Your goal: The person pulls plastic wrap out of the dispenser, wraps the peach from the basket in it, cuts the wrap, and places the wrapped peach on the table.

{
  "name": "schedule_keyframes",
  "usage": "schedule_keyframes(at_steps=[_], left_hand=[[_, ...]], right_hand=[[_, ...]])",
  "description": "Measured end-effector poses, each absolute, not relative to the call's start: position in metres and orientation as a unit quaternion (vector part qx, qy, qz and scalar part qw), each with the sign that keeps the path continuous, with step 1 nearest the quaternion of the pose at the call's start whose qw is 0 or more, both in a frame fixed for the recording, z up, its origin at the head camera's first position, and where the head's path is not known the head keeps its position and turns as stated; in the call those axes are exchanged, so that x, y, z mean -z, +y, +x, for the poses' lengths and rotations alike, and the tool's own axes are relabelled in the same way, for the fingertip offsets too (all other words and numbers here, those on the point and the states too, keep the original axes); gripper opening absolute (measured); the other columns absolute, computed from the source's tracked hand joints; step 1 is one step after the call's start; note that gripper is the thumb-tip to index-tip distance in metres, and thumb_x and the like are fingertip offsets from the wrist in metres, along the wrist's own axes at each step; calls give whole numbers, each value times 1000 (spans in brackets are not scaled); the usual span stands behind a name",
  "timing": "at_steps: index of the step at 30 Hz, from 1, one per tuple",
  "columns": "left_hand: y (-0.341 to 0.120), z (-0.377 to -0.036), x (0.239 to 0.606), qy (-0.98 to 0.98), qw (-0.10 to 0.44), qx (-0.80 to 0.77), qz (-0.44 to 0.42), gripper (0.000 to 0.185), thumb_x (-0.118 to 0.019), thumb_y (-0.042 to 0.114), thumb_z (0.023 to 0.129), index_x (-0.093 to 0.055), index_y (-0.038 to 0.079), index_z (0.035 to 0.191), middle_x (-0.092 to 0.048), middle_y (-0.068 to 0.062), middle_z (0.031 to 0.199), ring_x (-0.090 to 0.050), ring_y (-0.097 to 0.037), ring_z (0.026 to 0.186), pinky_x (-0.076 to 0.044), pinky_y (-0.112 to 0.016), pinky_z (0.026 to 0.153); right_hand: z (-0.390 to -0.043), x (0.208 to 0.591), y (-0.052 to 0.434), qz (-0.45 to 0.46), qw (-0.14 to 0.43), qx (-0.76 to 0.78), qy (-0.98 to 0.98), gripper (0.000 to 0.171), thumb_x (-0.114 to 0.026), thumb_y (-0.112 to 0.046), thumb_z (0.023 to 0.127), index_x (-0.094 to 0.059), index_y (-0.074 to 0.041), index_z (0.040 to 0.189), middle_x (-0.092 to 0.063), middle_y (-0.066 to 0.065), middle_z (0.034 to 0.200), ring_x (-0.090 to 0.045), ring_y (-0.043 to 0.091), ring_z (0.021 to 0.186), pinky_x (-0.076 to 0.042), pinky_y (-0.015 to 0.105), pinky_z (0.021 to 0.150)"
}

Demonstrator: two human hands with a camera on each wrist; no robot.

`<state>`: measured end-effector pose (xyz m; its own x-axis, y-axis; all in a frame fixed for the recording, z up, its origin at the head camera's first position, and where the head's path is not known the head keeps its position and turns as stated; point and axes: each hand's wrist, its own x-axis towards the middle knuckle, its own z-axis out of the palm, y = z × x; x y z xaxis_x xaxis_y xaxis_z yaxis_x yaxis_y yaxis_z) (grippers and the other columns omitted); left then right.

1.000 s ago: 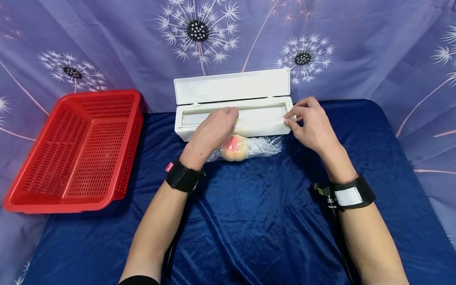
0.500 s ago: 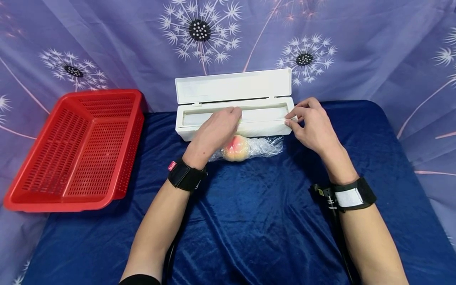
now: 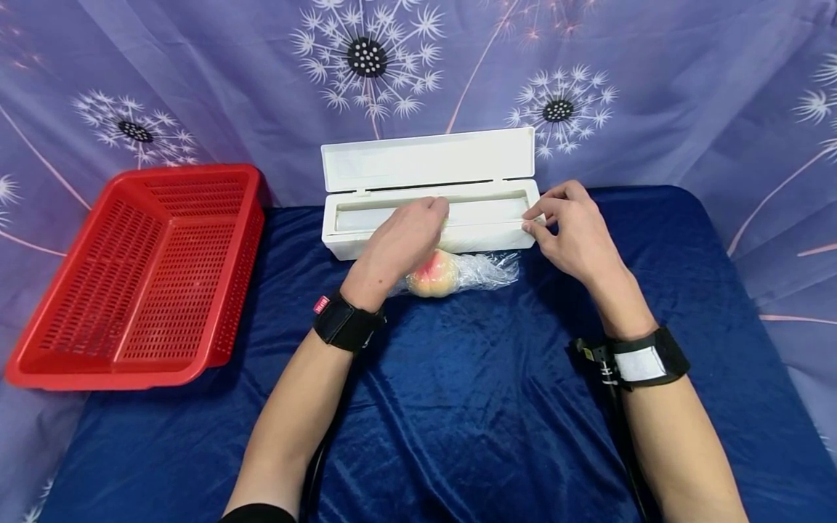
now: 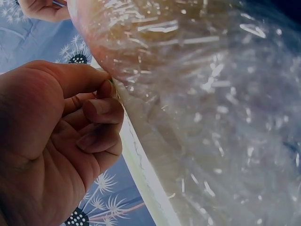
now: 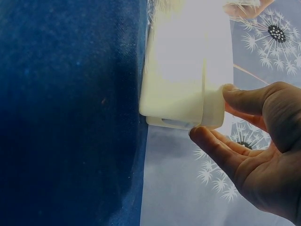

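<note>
A white cling-film dispenser box stands with its lid up at the back of the blue cloth. In front of it lies a peach wrapped in clear film, which fills the left wrist view. My left hand reaches over the peach to the box's front edge. There the thumb and curled fingers pinch the film edge. My right hand pinches the box's right end between thumb and forefinger.
A red slotted basket sits at the left, half off the blue cloth. A purple dandelion-print sheet hangs behind the box. Black straps wrap both wrists, and a cable runs under the right forearm.
My left hand has slid a little to the right along the box's front edge. The right hand and the peach have stayed put.
</note>
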<state>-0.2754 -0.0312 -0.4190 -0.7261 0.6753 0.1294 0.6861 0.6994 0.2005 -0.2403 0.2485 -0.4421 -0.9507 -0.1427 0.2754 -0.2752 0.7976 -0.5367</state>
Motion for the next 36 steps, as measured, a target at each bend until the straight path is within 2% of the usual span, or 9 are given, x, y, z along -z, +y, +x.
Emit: schedule_keyframes(at_steps=[8,14,23,36], left_hand=[[-22,-275,422,-915,45,122,-381,21,-35,-12,103,-50,2,98,-38,-2,82,-37,-17,72,-36,-31,65],[-14,-276,421,-920,29,123,-372,19,-35,-9,105,-47,4,97,-39,-2,83,-39,-18,72,-38,-32,64],[-7,-276,418,-920,22,114,-374,22,-31,-8,107,-45,5,96,-35,-1,82,-36,-17,72,-33,-31,65],[1,-277,417,-917,18,111,-382,20,-35,-10,105,-47,5,98,-38,-2,82,-39,-18,72,-35,-31,65]], right_hand=[[-241,443,249,112,112,-301,-940,13,-77,-7,97,-80,1,107,-58,24,121,-66,40,94,-51,54,87],[-240,443,249,112,111,-302,-940,14,-76,-8,98,-80,1,107,-58,24,121,-66,40,94,-51,54,87],[-240,442,249,111,107,-296,-943,15,-76,-8,98,-80,1,109,-57,24,122,-64,40,95,-51,54,87],[-240,442,249,111,106,-297,-942,14,-76,-8,98,-80,2,108,-57,24,121,-65,41,95,-51,54,87]])
